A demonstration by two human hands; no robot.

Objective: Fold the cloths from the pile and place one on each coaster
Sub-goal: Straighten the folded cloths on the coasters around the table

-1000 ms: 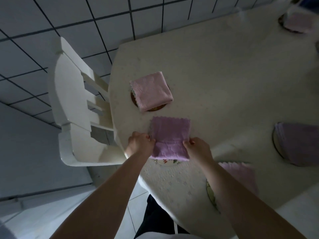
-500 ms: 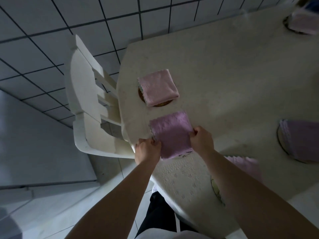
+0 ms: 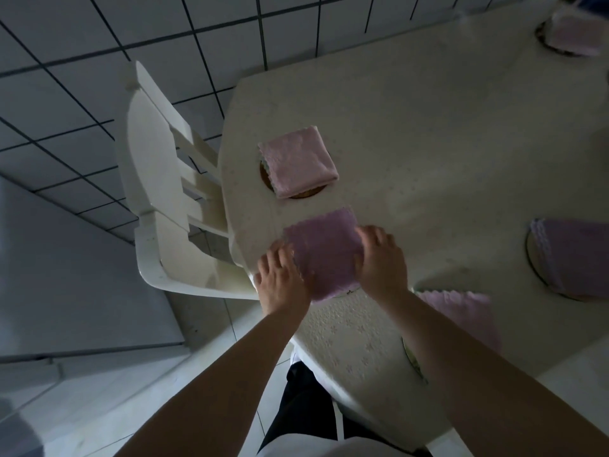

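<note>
Tabletop (image 3: pixel 428 133): both hands press folded purple cloth (image 3: pixel 324 252) onto coaster (image 3: pixel 349 290).

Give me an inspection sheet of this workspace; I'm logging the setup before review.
Surface: pale table, patterned cover.
Job's things: purple cloth folded, on a coaster; pink cloth on a coaster; more folded cloths at the right and far edges.
Clutter: nothing seen.
Grippers: left hand and right hand rest on the purple cloth's sides, fingers fairly straight.
Cables: nothing seen.
Surroundings: white chair, tiled floor.
</note>
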